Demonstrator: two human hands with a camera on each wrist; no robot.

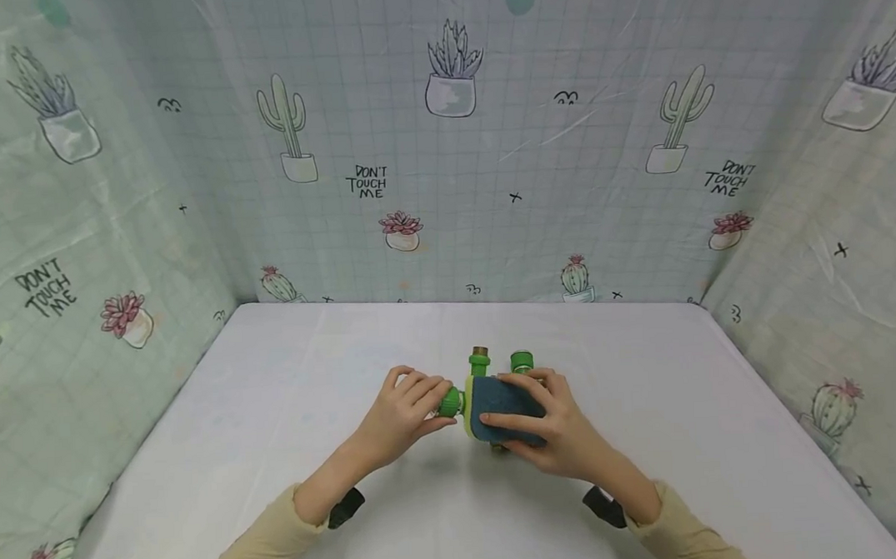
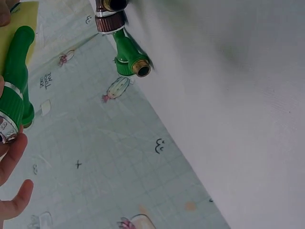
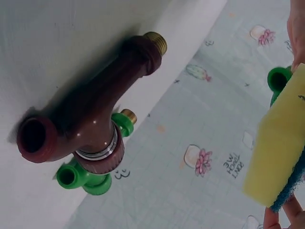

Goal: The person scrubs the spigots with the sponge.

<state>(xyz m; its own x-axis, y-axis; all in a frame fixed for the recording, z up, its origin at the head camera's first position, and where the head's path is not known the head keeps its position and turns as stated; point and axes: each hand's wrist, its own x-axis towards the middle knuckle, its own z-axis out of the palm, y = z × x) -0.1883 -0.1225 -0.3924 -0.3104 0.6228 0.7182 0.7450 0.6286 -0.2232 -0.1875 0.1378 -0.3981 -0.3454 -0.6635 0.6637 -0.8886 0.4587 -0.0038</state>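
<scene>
My left hand [image 1: 403, 415] grips a green pipe valve [image 2: 18, 71] by its ribbed, silver-ended knob. My right hand [image 1: 563, 424] holds a sponge [image 1: 504, 404], with its dark blue scouring side up and yellow foam beneath. The sponge is close against the valve and hides part of it; whether they touch cannot be told. In the right wrist view, the valve's green pipe end shows behind the yellow foam. On the table beyond the hands lie a maroon pipe valve [image 3: 97, 105] with a brass threaded end and another green valve [image 3: 86, 179], both largely hidden in the head view.
The white table [image 1: 309, 361] runs back to a cactus-print cloth [image 1: 533, 159] hung behind it and at both sides. Black straps [image 1: 605, 508] show by both wrists.
</scene>
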